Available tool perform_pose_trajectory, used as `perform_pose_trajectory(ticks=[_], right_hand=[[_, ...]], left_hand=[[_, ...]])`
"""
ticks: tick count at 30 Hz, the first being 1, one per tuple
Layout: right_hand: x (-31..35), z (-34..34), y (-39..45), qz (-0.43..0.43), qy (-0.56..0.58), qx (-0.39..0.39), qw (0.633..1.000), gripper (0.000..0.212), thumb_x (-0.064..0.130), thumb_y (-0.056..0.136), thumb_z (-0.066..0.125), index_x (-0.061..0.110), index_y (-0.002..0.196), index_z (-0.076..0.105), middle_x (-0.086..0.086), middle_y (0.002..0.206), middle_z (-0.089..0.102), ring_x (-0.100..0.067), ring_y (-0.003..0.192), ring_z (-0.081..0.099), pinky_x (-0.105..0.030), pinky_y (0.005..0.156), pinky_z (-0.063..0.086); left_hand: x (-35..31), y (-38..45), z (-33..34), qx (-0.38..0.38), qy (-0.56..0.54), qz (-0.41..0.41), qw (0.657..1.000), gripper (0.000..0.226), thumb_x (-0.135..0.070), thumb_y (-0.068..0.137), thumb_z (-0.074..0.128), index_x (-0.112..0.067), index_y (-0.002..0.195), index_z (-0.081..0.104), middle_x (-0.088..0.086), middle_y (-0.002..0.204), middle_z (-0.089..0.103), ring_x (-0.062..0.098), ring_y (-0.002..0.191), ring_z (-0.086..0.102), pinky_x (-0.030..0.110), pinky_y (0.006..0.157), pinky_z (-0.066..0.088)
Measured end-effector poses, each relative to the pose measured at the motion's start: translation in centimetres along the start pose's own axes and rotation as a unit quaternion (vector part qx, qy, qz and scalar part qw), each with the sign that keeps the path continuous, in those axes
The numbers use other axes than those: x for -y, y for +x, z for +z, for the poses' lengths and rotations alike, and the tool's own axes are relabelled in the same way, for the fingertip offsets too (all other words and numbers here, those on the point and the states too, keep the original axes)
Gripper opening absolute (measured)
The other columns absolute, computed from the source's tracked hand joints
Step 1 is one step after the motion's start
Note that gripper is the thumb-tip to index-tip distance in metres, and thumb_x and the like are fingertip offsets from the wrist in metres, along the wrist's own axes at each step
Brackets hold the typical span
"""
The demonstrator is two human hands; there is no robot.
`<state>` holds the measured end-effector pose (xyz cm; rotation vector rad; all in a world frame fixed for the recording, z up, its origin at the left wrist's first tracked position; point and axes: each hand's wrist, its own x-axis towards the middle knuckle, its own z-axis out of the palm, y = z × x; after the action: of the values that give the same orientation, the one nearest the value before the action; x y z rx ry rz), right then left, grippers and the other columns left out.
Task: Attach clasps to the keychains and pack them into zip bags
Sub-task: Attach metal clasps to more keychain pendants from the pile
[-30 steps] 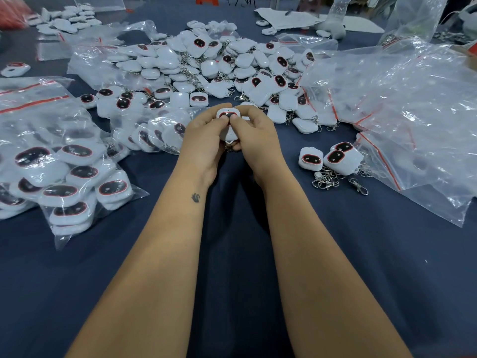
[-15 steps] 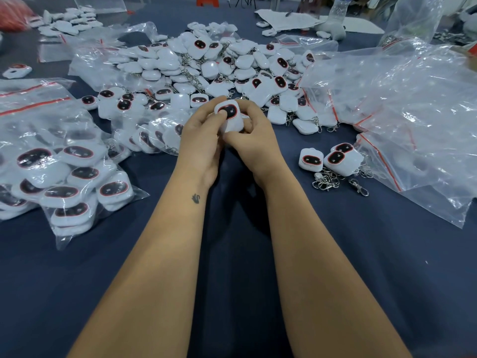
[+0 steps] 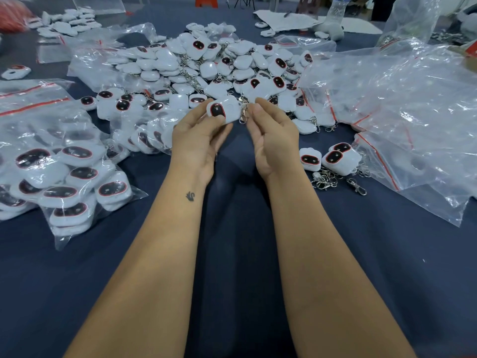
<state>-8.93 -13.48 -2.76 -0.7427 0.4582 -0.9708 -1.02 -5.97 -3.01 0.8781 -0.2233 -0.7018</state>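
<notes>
My left hand pinches a white keychain with a black, red-rimmed oval face, held above the dark blue cloth. A metal clasp hangs at the keychain's right edge, and the fingertips of my right hand grip it. A large heap of the same keychains lies just beyond my hands. Two more keychains rest to the right, beside a small cluster of loose clasps.
Filled zip bags lie at the left. A pile of empty clear zip bags with red seals covers the right side. A plastic bottle and papers stand at the far edge. Dark cloth shows in front of my forearms.
My hands have moved apart and turned palm-up. The keychain, earlier gripped between both hands, now sits in the left fingers with its clasp exposed in the right fingertips.
</notes>
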Motion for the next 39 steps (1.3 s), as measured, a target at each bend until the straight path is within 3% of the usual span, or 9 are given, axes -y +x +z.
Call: perform_pose_trajectory(ticks=[6,11,15,19,21,27,31,35,39], right_hand=[[-0.3,0.1,-0.1,-0.013,-0.118,0.055,0.991,0.019,-0.002,0.096,0.055,0.002,0.113,0.064,-0.015,0.115,0.068,-0.017,0.102,0.061,-0.023,0.092,0.050],[-0.6,0.1,-0.2,-0.021,-0.161,0.075,0.984,0.029,-0.005,0.093,0.057,0.008,0.118,0.060,-0.013,0.103,0.067,-0.022,0.097,0.061,-0.032,0.092,0.050],[-0.4,0.1,0.0,-0.001,-0.108,0.013,0.994,0.019,-0.010,0.092,0.057,0.008,0.099,0.056,-0.008,0.090,0.067,-0.020,0.082,0.065,-0.024,0.080,0.056],[-0.5,0.3,0.3,0.019,-0.048,-0.006,0.999,0.016,-0.009,0.095,0.052,0.007,0.096,0.048,-0.012,0.093,0.066,-0.029,0.095,0.070,-0.025,0.078,0.058],[-0.7,0.6,0.2,0.010,-0.088,0.001,0.996,0.015,-0.003,0.097,0.053,0.011,0.096,0.047,-0.004,0.090,0.068,-0.031,0.104,0.069,-0.022,0.077,0.053],[-1.1,1.0,-0.5,-0.093,-0.248,0.022,0.964,0.012,0.008,0.091,0.067,0.016,0.095,0.059,-0.002,0.094,0.060,-0.012,0.083,0.050,-0.023,0.078,0.045],[-0.9,1.4,-0.8,-0.090,-0.203,0.015,0.975,0.014,0.003,0.092,0.064,0.012,0.092,0.054,0.000,0.078,0.059,-0.008,0.064,0.054,-0.017,0.063,0.047],[-1.3,1.8,-1.0,-0.042,-0.125,0.062,0.989,0.019,-0.007,0.095,0.054,0.009,0.090,0.047,-0.010,0.085,0.060,-0.019,0.075,0.067,-0.024,0.074,0.058],[-2.1,1.8,-1.1,-0.025,-0.237,0.061,0.969,0.021,-0.006,0.092,0.058,0.011,0.090,0.047,-0.015,0.089,0.059,-0.026,0.086,0.064,-0.036,0.081,0.058]], left_hand=[[0.2,-0.2,-0.1,-0.001,0.013,0.031,0.999,0.019,0.010,0.086,0.064,-0.006,0.096,0.065,0.002,0.084,0.074,0.018,0.089,0.071,0.024,0.078,0.058],[0.0,-0.6,0.0,0.005,0.167,0.124,0.978,0.009,-0.006,0.088,0.068,-0.014,0.092,0.070,0.003,0.087,0.074,0.021,0.090,0.071,0.034,0.085,0.058],[-0.9,-0.8,-1.0,-0.135,0.504,0.318,0.792,0.017,-0.034,0.088,0.055,-0.029,0.079,0.068,-0.012,0.077,0.068,0.006,0.075,0.061,0.018,0.065,0.042],[-0.6,-0.2,-1.6,-0.108,0.703,0.244,0.659,0.027,-0.030,0.087,0.057,-0.017,0.108,0.068,0.002,0.105,0.067,0.028,0.105,0.058,0.035,0.072,0.045],[-0.2,0.0,-1.6,-0.085,0.744,0.209,0.629,0.029,-0.027,0.086,0.061,-0.011,0.110,0.065,0.009,0.109,0.065,0.033,0.106,0.057,0.036,0.069,0.041],[-0.6,-0.3,-1.5,-0.121,0.714,0.194,0.662,0.024,-0.017,0.086,0.052,-0.008,0.104,0.066,0.011,0.095,0.067,0.032,0.088,0.057,0.033,0.066,0.033],[-0.5,-0.4,-1.3,-0.130,0.703,0.189,0.673,0.021,-0.029,0.087,0.054,-0.013,0.091,0.067,0.004,0.086,0.066,0.027,0.079,0.053,0.034,0.064,0.036],[-0.7,-0.5,-1.3,-0.143,0.643,0.193,0.728,0.020,-0.029,0.085,0.051,-0.017,0.076,0.063,-0.001,0.070,0.060,0.024,0.071,0.053,0.030,0.057,0.033],[-1.0,-0.4,-1.2,-0.161,0.533,0.194,0.808,0.025,-0.020,0.084,0.052,-0.023,0.060,0.049,-0.008,0.053,0.044,0.005,0.051,0.041,0.022,0.049,0.027]])
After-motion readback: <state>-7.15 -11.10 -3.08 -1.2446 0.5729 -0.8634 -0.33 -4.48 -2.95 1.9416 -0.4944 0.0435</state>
